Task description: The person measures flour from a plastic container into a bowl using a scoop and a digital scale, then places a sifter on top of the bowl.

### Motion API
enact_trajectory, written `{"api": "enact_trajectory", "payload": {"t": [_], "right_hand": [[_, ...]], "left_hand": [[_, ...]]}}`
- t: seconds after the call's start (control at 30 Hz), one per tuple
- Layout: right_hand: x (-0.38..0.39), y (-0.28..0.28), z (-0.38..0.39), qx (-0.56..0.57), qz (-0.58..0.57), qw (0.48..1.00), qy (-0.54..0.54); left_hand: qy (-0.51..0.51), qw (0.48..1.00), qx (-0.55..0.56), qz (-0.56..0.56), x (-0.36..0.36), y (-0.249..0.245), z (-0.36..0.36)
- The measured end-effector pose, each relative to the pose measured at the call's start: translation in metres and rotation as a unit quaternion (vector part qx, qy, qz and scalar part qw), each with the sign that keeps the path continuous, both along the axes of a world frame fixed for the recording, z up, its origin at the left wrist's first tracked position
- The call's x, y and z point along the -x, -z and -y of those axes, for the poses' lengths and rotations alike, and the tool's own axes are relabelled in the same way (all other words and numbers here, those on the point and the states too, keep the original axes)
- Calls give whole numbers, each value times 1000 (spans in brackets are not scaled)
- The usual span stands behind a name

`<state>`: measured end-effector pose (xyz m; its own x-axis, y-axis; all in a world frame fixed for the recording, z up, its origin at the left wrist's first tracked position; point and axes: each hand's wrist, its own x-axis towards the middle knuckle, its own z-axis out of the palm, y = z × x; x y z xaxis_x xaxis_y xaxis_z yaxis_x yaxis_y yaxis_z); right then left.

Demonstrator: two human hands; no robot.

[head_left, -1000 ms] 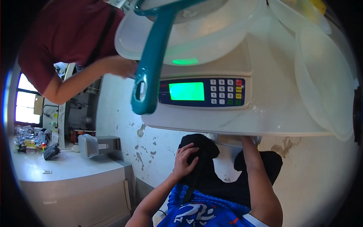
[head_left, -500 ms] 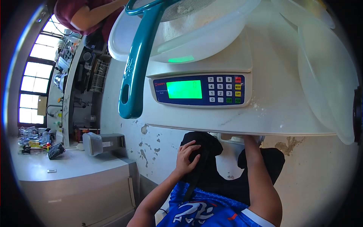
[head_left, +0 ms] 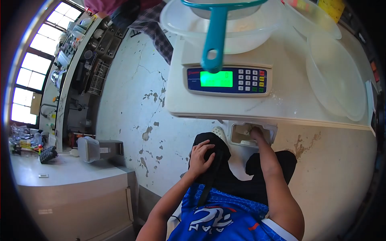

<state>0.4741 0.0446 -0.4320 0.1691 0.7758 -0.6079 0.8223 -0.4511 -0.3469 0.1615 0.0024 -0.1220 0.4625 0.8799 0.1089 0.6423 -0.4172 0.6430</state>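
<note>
My left hand [head_left: 200, 158] lies on my left knee, fingers spread over the black trousers, holding nothing. Below the table's front edge, my right hand [head_left: 256, 132] reaches down into a pale rectangular bin [head_left: 274, 133]; its fingers are mostly hidden, and I cannot tell what they grip. Whitish contents [head_left: 243, 129] show beside that hand. On the table, a digital scale [head_left: 229, 81] with a lit green display carries a translucent bowl [head_left: 181, 25]. A sieve with a teal handle [head_left: 214, 44] rests across the bowl, its handle pointing towards me.
Translucent oval lids or trays [head_left: 335, 76] lie at the table's right. White powder [head_left: 276, 97] is scattered beside the scale. A person in checked trousers [head_left: 155, 32] stands beyond the table's left corner. At the left are a grey bin [head_left: 110, 150] and a dish rack [head_left: 99, 78].
The view has tilted down and drawn back, bringing the bin and my right hand inside it into sight. My left hand stays on the knee. The other person's arm has left view.
</note>
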Motion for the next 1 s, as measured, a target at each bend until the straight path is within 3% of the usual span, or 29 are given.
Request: {"api": "enact_trajectory", "payload": {"t": [0.23, 0.37, 0.43, 0.57, 0.63, 0.87, 1.0], "right_hand": [[14, -107, 15, 38, -42, 996, 65], [1, -88, 28, 10, -47, 996, 80], [-5, -81, 30, -40, -2, 999, 29], [-10, -117, 34, -3, 8, 1000, 2], [-21, -101, 37, -64, -9, 998, -15], [-36, -118, 49, -30, -82, 996, 18], [-37, -139, 57, -70, -108, 991, -40]], "left_hand": [[-7, 1000, -18, 13, 3, 3, 5], [-7, 1000, -25, 16, 4, 6, 6], [-10, 999, -29, 21, 4, 7, 5], [-23, 999, -34, 24, 6, 10, 8], [-25, 999, -36, 27, 7, 9, 8], [-36, 998, -46, 31, 9, 8, 11], [-40, 997, -48, 35, 8, 8, 11]]}}
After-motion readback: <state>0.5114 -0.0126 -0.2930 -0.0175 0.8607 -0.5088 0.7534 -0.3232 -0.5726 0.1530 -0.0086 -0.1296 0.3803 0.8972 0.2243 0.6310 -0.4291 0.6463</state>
